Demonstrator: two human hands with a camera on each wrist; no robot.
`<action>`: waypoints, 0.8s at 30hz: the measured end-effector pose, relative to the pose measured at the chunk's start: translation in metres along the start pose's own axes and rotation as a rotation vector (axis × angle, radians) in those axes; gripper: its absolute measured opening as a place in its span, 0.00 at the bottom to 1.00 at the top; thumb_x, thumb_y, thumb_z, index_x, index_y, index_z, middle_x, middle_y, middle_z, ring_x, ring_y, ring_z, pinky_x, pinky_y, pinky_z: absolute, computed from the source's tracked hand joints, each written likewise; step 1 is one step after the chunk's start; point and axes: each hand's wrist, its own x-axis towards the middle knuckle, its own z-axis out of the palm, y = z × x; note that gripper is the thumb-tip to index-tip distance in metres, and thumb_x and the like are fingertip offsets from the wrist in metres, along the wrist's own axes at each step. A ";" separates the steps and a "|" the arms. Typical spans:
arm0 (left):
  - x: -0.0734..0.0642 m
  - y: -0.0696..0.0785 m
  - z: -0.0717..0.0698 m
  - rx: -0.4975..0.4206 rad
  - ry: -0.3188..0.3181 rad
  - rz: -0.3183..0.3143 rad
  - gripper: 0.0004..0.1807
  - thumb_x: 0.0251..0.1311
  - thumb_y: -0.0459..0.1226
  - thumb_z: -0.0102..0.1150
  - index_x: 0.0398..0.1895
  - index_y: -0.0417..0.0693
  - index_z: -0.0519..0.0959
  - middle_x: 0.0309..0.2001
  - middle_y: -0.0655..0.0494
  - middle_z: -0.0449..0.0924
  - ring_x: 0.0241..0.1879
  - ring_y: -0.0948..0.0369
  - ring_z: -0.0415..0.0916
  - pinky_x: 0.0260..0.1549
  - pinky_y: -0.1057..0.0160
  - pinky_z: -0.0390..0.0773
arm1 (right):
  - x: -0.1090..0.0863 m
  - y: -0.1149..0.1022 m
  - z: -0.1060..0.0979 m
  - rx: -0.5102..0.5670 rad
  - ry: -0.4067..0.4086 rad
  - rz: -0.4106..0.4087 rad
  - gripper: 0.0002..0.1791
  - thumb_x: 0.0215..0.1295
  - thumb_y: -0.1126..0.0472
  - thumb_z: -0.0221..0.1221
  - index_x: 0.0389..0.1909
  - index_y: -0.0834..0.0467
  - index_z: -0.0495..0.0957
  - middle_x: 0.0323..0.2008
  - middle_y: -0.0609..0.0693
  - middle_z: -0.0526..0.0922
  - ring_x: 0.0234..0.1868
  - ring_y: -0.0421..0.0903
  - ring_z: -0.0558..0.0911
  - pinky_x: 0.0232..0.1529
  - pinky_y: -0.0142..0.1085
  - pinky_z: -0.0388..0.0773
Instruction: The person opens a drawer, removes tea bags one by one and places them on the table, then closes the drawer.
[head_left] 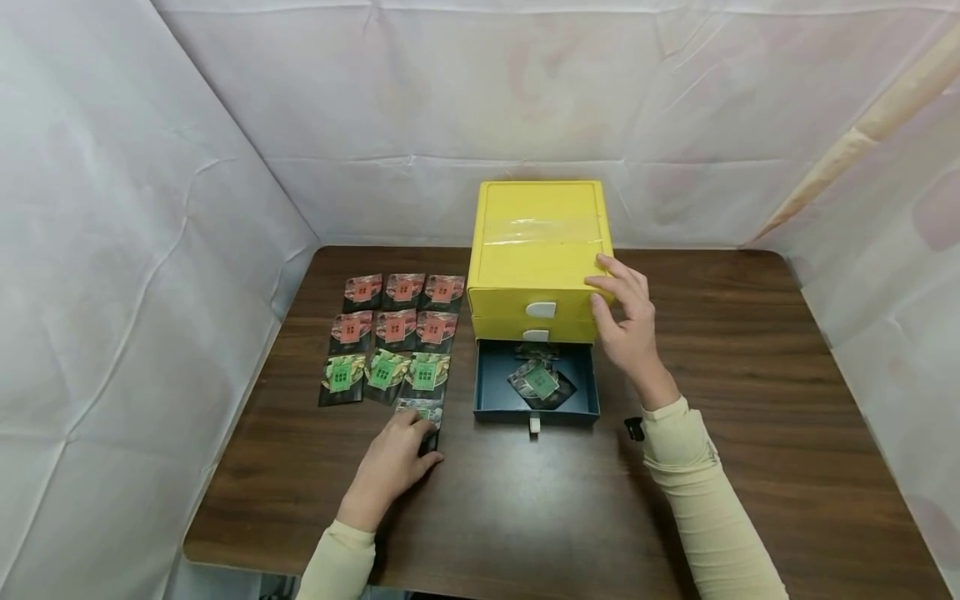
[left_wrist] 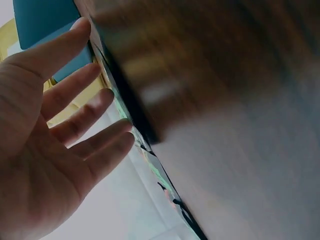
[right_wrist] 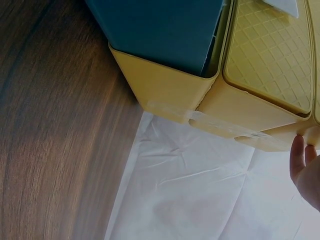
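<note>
My left hand [head_left: 392,461] lies over a flat dark packet [head_left: 422,410] at the front of a packet column. Its relaxed fingers [left_wrist: 80,122] reach the packet's edge, and the hand covers much of it. My right hand [head_left: 628,321] rests its fingertips against the top and right side of a yellow drawer unit [head_left: 547,221]. Below, the blue bottom drawer [head_left: 487,404] is pulled out. Inside lie a few dark packets, one with a green square label [head_left: 542,382]. The right wrist view catches the right fingers [right_wrist: 297,152] touching the unit's side.
Left of the unit are two rows of red-labelled packets [head_left: 395,327] and a row of green-labelled packets [head_left: 341,375], laid flat on the brown wooden table [head_left: 750,400]. White sheets [head_left: 450,100] hang behind and beside the table. A small black object [head_left: 634,429] shows by the right cuff.
</note>
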 end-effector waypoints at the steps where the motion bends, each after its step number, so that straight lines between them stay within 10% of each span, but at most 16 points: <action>1: -0.001 0.000 0.000 -0.002 0.006 0.004 0.22 0.46 0.47 0.77 0.42 0.46 0.84 0.39 0.54 0.74 0.38 0.58 0.73 0.37 0.57 0.77 | 0.000 0.000 0.000 -0.001 0.002 0.000 0.13 0.54 0.83 0.55 0.40 0.74 0.79 0.54 0.74 0.74 0.56 0.72 0.68 0.60 0.49 0.61; 14: 0.000 0.034 -0.042 -0.068 -0.094 0.037 0.02 0.59 0.41 0.67 0.31 0.56 0.86 0.25 0.67 0.81 0.20 0.69 0.73 0.20 0.62 0.76 | -0.002 -0.001 0.004 0.012 0.022 0.005 0.13 0.53 0.83 0.55 0.39 0.74 0.79 0.53 0.73 0.75 0.56 0.70 0.69 0.60 0.49 0.61; 24: 0.002 0.105 -0.080 -0.295 -0.319 0.441 0.07 0.68 0.43 0.57 0.39 0.60 0.86 0.29 0.75 0.81 0.20 0.84 0.66 0.22 0.79 0.70 | 0.002 0.001 0.005 0.014 0.024 -0.008 0.12 0.55 0.82 0.54 0.40 0.75 0.79 0.54 0.74 0.74 0.56 0.71 0.69 0.60 0.49 0.60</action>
